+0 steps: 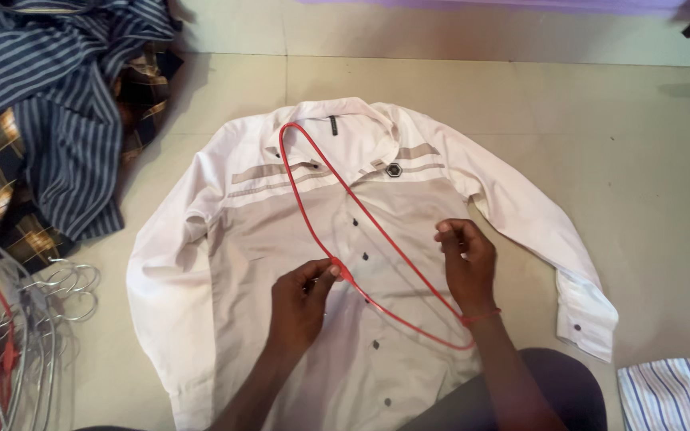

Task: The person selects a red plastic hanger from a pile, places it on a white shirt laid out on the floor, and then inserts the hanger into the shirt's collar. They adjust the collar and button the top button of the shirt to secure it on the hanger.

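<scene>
Dark-clothed knee [553,387] is showing at the bottom edge, nearest the lens. Just above it, two hands are working over one white and beige shirt [281,239], which is lying flat, front up and buttoned, on the pale tiled floor [640,160]. Sleeves are spreading out to either side.

Left hand [301,303] is reaching in from below, thumb and fingers pinching narrow on the hook of one red hanger [321,231]. Right hand [466,259] is hovering over the shirt front, fingertips curled loosely together beside the hanger's straight bar; cannot tell whether they are gripping anything. A thin red band is circling that wrist.

Hanger is lying across the shirt, one rounded end up by the collar, the other down near the right wrist.

Small dark hexagonal badge [394,169] is sitting on the chest stripe. Dark tag is showing inside the collar.

Heap of striped and checked clothes [49,120] is lying upper left. Bundle of wire hangers [17,335] is lying lower left, too tangled to count. One striped cloth [672,391] is lying lower right.
</scene>
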